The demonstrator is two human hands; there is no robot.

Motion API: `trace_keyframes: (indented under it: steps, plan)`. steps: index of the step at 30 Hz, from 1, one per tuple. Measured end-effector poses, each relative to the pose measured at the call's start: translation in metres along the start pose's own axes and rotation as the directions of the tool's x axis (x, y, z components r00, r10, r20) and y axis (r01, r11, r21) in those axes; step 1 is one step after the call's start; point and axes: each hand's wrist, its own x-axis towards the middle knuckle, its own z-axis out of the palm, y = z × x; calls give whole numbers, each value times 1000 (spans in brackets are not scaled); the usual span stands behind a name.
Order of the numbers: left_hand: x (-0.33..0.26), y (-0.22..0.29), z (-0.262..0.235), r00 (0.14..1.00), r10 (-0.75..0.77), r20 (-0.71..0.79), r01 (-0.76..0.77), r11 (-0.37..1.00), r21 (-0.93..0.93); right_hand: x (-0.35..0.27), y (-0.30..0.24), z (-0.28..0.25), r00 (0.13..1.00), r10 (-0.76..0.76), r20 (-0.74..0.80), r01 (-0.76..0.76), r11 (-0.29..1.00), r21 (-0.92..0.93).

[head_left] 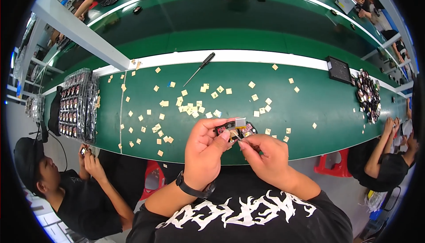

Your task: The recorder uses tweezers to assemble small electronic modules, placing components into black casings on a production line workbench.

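Close to the table's near edge, my left hand [206, 150] grips a small black electronic housing [219, 130], thumb across its face. Inside the open housing a circuit board with red and pinkish parts shows. A silver-grey rectangular part [240, 122], much like a small pouch battery, stands out at its upper side. My right hand [268, 153] is closed, thumb and forefinger pinched together at the housing's lower right edge. Whatever lies between those fingertips is too small to make out. Small square cream paper pieces [189, 108] are scattered beyond my hands.
A black screwdriver [201, 68] lies near the white rail. Left stand stacked clear trays [75, 106] of black units; right are a black tray [339, 69] and a pile of similar units [368, 96]. Co-workers sit on both sides. A grey post [84, 28] rises at left.
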Motion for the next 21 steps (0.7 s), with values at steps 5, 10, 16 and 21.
trace_keyframes:
  steps: [5, 10, 16, 21]
  plan:
    - [10, -9, 5, 997, -77, -28, 76, 996, -51, 0, 26, -19, 936, 352, -21, -298, 821, 487]
    - [16, -28, 17, 999, 7, 50, -8, 999, 33, 38, 25, -39, 983, 73, 167, -108, 971, 213]
    - [23, -37, 32, 994, 33, 106, -34, 999, 12, 25, 31, -52, 962, 216, 165, -243, 955, 168]
    - [27, -43, 33, 994, 20, 111, -22, 1000, 17, 13, 26, -52, 959, 259, 118, -275, 949, 156]
